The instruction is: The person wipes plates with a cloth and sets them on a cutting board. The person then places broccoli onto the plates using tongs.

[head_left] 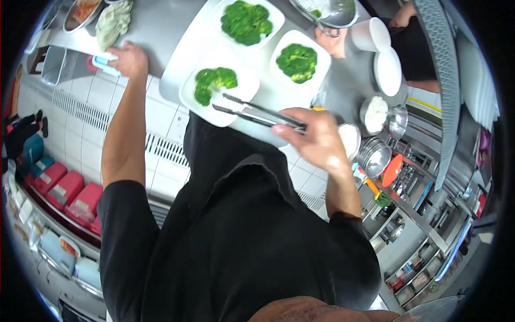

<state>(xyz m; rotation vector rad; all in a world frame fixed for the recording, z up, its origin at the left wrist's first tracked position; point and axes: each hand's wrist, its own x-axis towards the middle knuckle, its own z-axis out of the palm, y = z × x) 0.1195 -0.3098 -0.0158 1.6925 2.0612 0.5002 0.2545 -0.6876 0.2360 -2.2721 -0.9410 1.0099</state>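
My right hand [314,134] is closed around metal tongs [263,112]. The tongs' tips are apart over a white square plate [241,104] with a small heap of broccoli [212,86] on it. Two more white plates of broccoli, a far plate [278,16] and a right-hand plate [325,67], stand on the same white tray [179,51]. Off to the left, my left hand [130,59] rests at the counter edge, its fingers apart, beside a crumpled pale cloth [113,24] and a light-blue and white object [105,65].
Another person's hand [331,43] is by a metal pan [340,16] at the far side. White tubs [371,35], a bowl of white food [374,114] and stacked metal bowls [375,156] stand on the right. A metal bowl with orange food [83,13] is at upper left.
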